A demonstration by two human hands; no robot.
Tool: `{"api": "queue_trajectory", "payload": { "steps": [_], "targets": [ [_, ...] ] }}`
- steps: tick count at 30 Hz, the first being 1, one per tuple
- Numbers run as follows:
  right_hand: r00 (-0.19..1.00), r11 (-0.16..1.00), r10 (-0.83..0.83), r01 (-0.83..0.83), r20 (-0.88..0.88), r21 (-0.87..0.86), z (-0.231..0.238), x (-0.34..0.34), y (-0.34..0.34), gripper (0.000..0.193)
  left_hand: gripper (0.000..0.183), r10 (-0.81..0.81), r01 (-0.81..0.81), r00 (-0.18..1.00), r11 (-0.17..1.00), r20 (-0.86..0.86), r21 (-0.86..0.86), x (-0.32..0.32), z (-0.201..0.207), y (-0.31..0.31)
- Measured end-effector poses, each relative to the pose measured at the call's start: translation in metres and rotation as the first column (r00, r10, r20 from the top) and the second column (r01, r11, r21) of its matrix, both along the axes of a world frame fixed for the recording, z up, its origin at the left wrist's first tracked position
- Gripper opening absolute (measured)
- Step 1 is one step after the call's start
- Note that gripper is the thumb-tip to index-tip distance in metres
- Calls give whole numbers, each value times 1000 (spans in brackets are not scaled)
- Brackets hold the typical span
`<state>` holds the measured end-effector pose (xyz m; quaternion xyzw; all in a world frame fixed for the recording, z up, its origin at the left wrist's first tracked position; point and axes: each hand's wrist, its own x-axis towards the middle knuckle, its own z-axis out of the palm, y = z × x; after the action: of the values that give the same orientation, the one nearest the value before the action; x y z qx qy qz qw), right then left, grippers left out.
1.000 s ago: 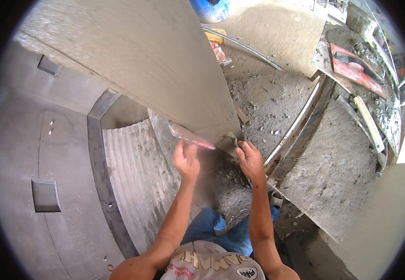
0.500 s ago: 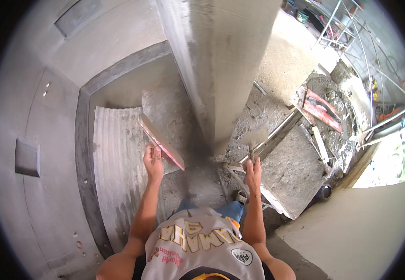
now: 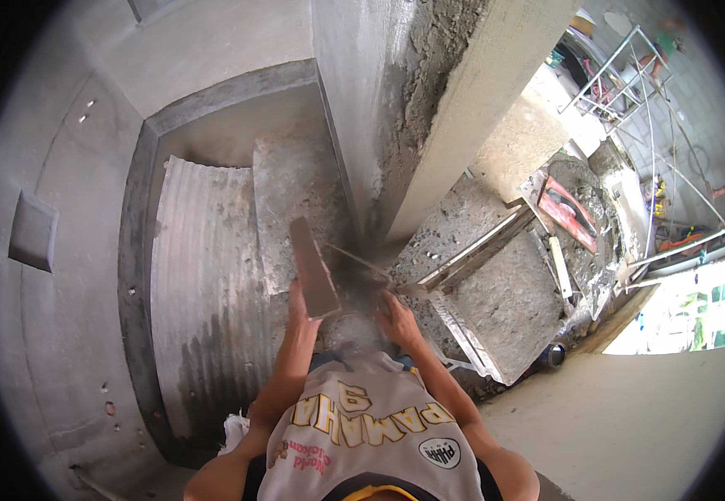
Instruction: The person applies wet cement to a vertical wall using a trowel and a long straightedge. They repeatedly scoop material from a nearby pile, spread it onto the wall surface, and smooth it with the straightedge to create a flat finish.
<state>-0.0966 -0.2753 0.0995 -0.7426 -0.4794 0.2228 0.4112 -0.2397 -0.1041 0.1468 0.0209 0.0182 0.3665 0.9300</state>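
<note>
My left hand (image 3: 298, 311) grips a flat, brownish board, a hand float (image 3: 316, 274), tilted steeply with its broad face toward the column. My right hand (image 3: 397, 321) is closed around a trowel, whose thin blade (image 3: 361, 262) shows nearly edge-on beside the float; its handle is mostly hidden by my fingers. Both tools are close together, near the foot of a concrete column (image 3: 362, 108). Rough wet mortar (image 3: 442, 71) coats part of one column face, next to a smoother strip (image 3: 496, 92).
To the right lie a mortar-crusted board (image 3: 504, 292), a red float (image 3: 568, 214) on a mortar heap (image 3: 604, 221), and a pale wooden strip (image 3: 561, 267). A corrugated sheet (image 3: 204, 250) lies left. Metal scaffolding (image 3: 608, 83) and a blurred person (image 3: 667, 42) are far right.
My hands have come closer together, the right moving left with the trowel. The float has turned more upright. The view has shifted, showing more rough mortar on the column.
</note>
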Motion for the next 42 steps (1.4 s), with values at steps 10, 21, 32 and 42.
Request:
{"api": "queue_trajectory", "payload": {
  "steps": [10,21,32,42],
  "targets": [
    [861,937,-157,285,-483,203,63,72,-19,28,28,154,-175,867,985,-474,0,-40,-36,18],
    [935,931,-350,340,57,135,172,163,29,36,27,171,-257,851,960,-497,-111,-44,-15,-6],
    [941,929,-334,318,60,188,170,171,30,34,31,114,-126,980,990,-163,-64,-57,-42,4],
    [946,964,-245,214,213,161,173,182,25,33,30,133,-169,956,978,-260,-120,-56,-32,1]
  ]
}}
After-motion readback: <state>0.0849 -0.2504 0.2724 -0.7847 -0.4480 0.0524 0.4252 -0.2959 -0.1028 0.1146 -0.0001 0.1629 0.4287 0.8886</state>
